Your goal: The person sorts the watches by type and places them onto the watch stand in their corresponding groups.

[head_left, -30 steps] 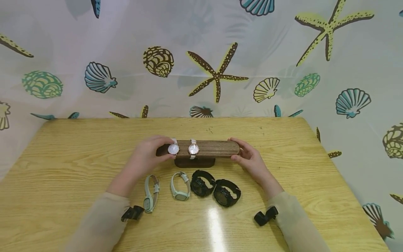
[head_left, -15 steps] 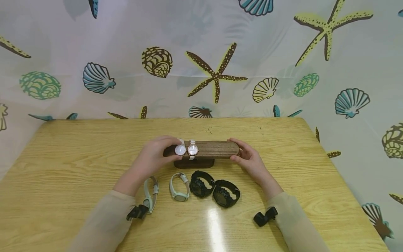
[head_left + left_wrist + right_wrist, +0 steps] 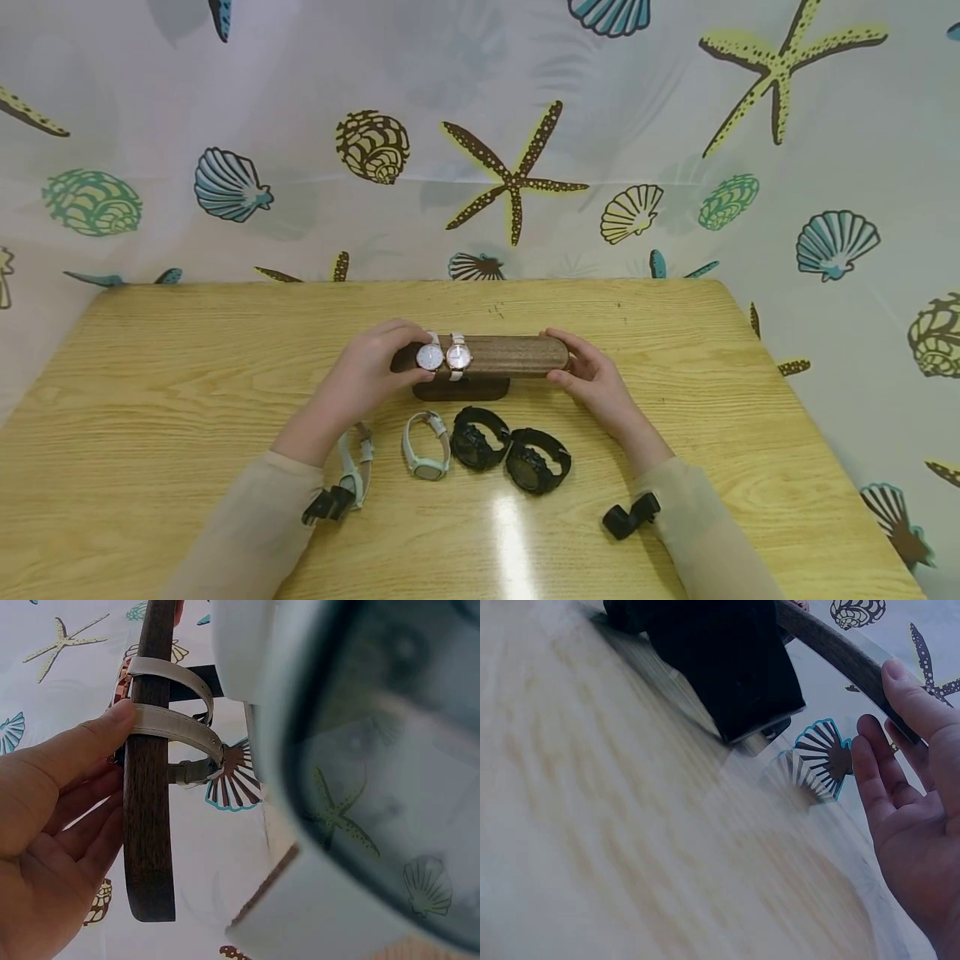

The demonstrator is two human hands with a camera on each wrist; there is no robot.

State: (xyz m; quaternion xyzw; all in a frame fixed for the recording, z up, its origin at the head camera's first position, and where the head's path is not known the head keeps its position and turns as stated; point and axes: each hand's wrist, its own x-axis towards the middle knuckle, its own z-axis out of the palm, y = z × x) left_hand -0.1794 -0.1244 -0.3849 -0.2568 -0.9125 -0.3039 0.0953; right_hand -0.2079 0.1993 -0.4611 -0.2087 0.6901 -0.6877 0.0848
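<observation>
A dark wooden bar [image 3: 510, 356] on a base [image 3: 461, 389] carries two white-strapped watches side by side at its left part. My left hand [image 3: 367, 371] pinches the left watch [image 3: 430, 357] between thumb and fingers; the other watch [image 3: 458, 357] sits close on its right. In the left wrist view the thumb of my left hand [image 3: 67, 795] lies against the strap [image 3: 176, 724] around the bar. My right hand [image 3: 600, 383] grips the bar's right end, and in the right wrist view my right hand [image 3: 922, 795] has its thumb on that end.
In front of the stand lie a pale watch [image 3: 427, 446] and two black watches [image 3: 478, 439], [image 3: 537, 461]. Another pale watch [image 3: 358, 467] is partly behind my left wrist. The wooden table [image 3: 187, 358] meets a patterned cloth [image 3: 300, 83] at the back.
My left hand has moved right along the bar, and the left watch has slid with it to beside the other one. My right hand has stayed on the bar's end.
</observation>
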